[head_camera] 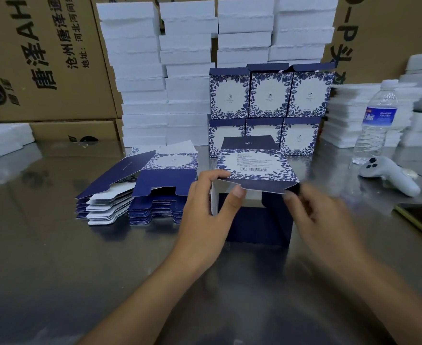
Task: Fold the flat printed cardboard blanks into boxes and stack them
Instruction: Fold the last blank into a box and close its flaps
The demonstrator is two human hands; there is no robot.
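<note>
Cardboard in a blue floral print, half folded into a box [254, 168], is held over the middle of the metal table [55, 245], with its barcode panel turned upward and a dark blue flap bent down at the near edge. Whether its lower panel rests on the table cannot be told. The box's left edge is gripped by the left hand [205, 202]: the fingers are curled over the top corner and the thumb is pressed against the flap. The flap's right corner is pinched by the right hand [312, 207], thumb below and curled fingers above, though this hand is blurred.

Just to the left of the box, a pile of flat blanks [140, 192] is laid on the table, with the top sheets lifted and fanned. Behind the box, finished boxes [269, 95] are stacked in two rows of three, the upper row set on the lower. Behind and beside these, tall stacks of white packing pieces [155, 70] are piled against brown cartons [43, 58] printed with black lettering. To the right, a water bottle [379, 115] is stood upright, a white controller [389, 174] is laid near it, and a dark phone [421, 220] is seen at the table's right edge.
</note>
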